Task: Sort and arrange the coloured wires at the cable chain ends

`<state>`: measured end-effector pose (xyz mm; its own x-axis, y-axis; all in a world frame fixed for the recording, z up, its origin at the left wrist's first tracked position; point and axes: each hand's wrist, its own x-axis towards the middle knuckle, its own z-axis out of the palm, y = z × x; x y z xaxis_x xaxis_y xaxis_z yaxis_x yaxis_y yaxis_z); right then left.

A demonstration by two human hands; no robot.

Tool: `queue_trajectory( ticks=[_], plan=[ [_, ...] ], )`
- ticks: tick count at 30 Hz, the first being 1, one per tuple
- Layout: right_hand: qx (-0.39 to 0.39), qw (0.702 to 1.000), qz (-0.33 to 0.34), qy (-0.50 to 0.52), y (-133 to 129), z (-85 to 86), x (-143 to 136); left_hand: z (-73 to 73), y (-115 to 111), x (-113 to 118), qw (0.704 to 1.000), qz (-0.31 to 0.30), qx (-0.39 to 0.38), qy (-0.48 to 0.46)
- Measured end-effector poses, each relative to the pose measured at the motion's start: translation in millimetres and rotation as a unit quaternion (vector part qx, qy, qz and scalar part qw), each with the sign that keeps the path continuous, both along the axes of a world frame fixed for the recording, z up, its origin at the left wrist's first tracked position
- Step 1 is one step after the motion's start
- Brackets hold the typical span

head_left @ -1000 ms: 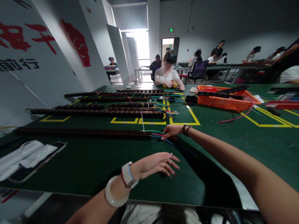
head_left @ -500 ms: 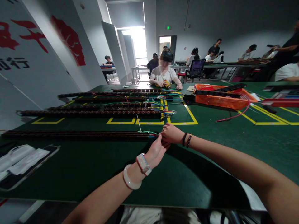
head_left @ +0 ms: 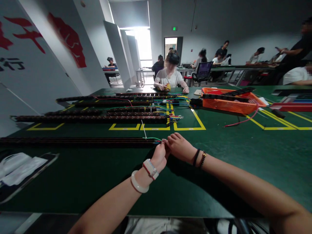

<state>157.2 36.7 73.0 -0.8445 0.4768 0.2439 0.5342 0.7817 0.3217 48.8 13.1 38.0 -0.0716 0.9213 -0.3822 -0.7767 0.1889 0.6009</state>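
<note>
Both of my hands meet at the right end of a long dark cable chain [head_left: 80, 142] that lies across the table. Coloured wires [head_left: 158, 141], green, blue and red, come out of that end. My left hand [head_left: 159, 156] is closed on the wires, thumb up, close to the chain's end. Against its fingertips, my right hand [head_left: 179, 146] is closed too, its fingers curled and pinching at the wire ends; the exact grip is hidden. A white cable tie [head_left: 144, 129] sticks up from the chain just left of the wires.
Several more cable chains [head_left: 90, 119] with loose wires lie farther back on the green table [head_left: 234, 156], among yellow tape outlines. An orange basket [head_left: 224, 106] holds chain pieces at back right. White packets [head_left: 21, 167] lie at left. Across the table, a person [head_left: 170, 76] holds a yellow tool.
My left hand has drawn slightly left and its fingers have closed up at the wires. My right hand has turned and lowered a little, staying against the left. The view has shifted slightly.
</note>
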Motion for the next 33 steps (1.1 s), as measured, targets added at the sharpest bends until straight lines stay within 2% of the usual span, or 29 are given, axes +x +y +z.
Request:
queue_trajectory(
  ticks=[3, 5, 7, 9, 12, 16, 21, 24, 26, 29, 33],
  plan=[
    [-0.083, 0.994, -0.007, 0.069, -1, 25.2, 11, 0.3, -2, -2, 1.0, -0.022, 0.012, -0.004],
    [-0.108, 0.989, -0.036, 0.098, 1, 43.8, 21, 0.0, -3, -4, 0.999, -0.044, 0.027, -0.004],
    [-0.112, 0.985, -0.085, 0.099, 2, 57.6, 30, -1.1, -3, -6, 0.997, -0.065, 0.042, -0.002],
    [-0.13, 0.982, -0.125, 0.064, -2, 63.4, 36, -2.4, -4, -8, 0.996, -0.081, 0.047, 0.004],
    [-0.172, 0.971, -0.165, -0.019, -14, 59.0, 39, -3.4, -4, -11, 0.993, -0.106, 0.038, 0.022],
    [-0.197, 0.96, -0.18, -0.082, -33, 43.4, 34, -2.7, -3, -12, 0.992, -0.12, 0.036, 0.027],
    [-0.183, 0.957, -0.21, -0.083, -41, 19.9, 23, -3.2, -3, -11, 0.991, -0.122, 0.055, 0.024],
    [-0.175, 0.958, -0.218, -0.065, -42, 12.2, 17, -3.9, -4, -11, 0.991, -0.118, 0.055, 0.039],
    [-0.174, 0.958, -0.222, -0.054, -43, 15.1, 15, -4.0, -4, -11, 0.991, -0.116, 0.052, 0.045],
    [-0.151, 0.96, -0.236, -0.024, -42, 29.1, 18, -3.7, -6, -11, 0.99, -0.119, 0.057, 0.045],
    [-0.113, 0.956, -0.27, 0.021, -20, 41.4, 27, -3.9, -7, -12, 0.991, -0.115, 0.063, 0.041]
  ],
)
